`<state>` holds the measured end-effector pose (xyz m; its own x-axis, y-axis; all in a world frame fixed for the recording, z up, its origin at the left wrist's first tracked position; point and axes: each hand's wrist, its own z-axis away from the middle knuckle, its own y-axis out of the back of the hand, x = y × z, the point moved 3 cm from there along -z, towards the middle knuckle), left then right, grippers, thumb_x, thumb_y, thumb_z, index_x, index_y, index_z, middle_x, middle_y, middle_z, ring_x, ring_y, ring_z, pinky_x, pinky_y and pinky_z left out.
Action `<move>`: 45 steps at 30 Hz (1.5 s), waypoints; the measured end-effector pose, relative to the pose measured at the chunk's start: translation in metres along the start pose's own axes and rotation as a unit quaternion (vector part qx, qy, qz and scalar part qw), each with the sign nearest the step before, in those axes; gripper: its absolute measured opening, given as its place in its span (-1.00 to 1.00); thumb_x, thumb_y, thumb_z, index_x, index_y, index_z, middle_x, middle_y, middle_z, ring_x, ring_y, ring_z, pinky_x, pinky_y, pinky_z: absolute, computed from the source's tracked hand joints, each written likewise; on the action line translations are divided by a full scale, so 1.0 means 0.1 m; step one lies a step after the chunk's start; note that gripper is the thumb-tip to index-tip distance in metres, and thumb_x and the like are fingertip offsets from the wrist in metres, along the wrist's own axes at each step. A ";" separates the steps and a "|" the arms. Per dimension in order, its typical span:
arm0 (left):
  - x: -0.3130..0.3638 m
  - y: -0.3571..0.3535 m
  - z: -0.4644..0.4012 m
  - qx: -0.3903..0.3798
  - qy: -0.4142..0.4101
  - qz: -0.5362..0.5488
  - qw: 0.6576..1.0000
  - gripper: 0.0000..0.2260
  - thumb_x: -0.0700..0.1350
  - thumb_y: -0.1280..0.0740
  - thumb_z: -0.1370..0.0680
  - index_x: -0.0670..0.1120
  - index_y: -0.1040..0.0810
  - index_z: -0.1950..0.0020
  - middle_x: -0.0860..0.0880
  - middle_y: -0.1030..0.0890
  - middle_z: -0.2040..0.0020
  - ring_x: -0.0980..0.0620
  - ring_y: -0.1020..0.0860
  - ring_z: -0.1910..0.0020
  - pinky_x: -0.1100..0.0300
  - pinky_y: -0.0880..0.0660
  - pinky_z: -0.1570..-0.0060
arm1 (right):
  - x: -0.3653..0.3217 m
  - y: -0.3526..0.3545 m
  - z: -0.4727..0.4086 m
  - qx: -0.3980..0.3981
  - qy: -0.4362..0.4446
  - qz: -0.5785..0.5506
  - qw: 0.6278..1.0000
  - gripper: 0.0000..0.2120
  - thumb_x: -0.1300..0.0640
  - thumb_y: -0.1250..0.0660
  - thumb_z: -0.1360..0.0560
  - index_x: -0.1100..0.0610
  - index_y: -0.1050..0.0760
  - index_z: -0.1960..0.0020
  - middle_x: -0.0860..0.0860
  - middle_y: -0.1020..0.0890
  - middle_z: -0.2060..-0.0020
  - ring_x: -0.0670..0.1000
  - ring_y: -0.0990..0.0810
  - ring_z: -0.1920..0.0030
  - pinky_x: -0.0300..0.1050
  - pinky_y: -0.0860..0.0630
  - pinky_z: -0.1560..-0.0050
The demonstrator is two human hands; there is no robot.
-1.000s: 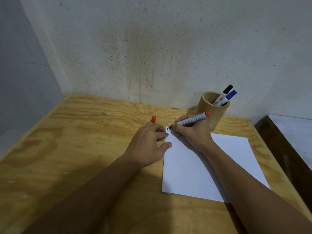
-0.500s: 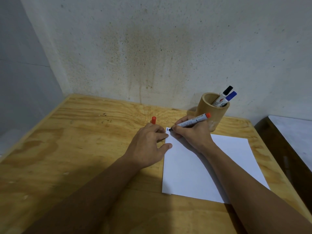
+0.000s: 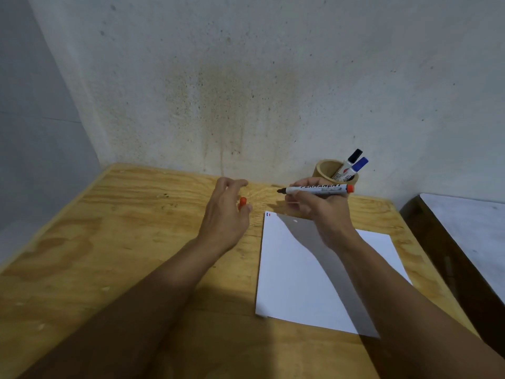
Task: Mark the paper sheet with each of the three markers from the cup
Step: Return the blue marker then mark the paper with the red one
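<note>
The fingers (image 3: 300, 187) of the right hand (image 3: 322, 212) are clamped around a red permanent marker (image 3: 317, 189), held clear of the paper sheet (image 3: 314, 283) at centre right of the frame. The marker is uncapped. Its long axis runs nearly horizontal across the frame, with the dark tip pointing left and the red end cap pointing right.

The left hand (image 3: 226, 217) hovers at centre frame with its fingers spread apart and gripping nothing. The red cap (image 3: 242, 202) stands on the table (image 3: 109, 242) just behind that hand, partly hidden by it.

The sheet lies flat on the table at lower right of centre. Small marks, one blue and one red, show in its upper left corner (image 3: 269, 214); a third mark cannot be made out.

The wooden cup (image 3: 329, 170) stands behind the right hand near the wall and holds a black-capped marker (image 3: 352, 158) and a blue-capped marker (image 3: 360, 164), both leaning right.

Judgement: the red marking appears done. Recapping and returning the red marker remain.
</note>
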<state>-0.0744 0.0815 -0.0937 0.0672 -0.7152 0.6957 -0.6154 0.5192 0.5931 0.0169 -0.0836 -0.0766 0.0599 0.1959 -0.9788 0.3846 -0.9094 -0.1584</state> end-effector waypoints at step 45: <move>1.16 -0.31 -0.35 -0.057 -0.028 0.093 0.994 -0.72 -0.21 -0.37 -0.42 -0.09 -0.57 -0.13 -0.04 -0.63 -0.07 -0.05 -0.56 -0.04 0.10 -0.50 -0.04 | -1.39 0.80 -0.20 0.079 -0.027 0.279 0.957 -0.65 0.01 -0.10 -0.67 0.21 -0.51 -0.23 0.11 -0.47 0.26 0.03 -0.53 0.34 -0.09 -0.56 0.36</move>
<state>-0.0200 -0.0008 -0.0169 -0.0855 -0.6257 0.7754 -0.5201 0.6918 0.5009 0.0582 -0.1762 0.0496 0.1666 -0.3513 -0.9213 0.1628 -0.9117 0.3771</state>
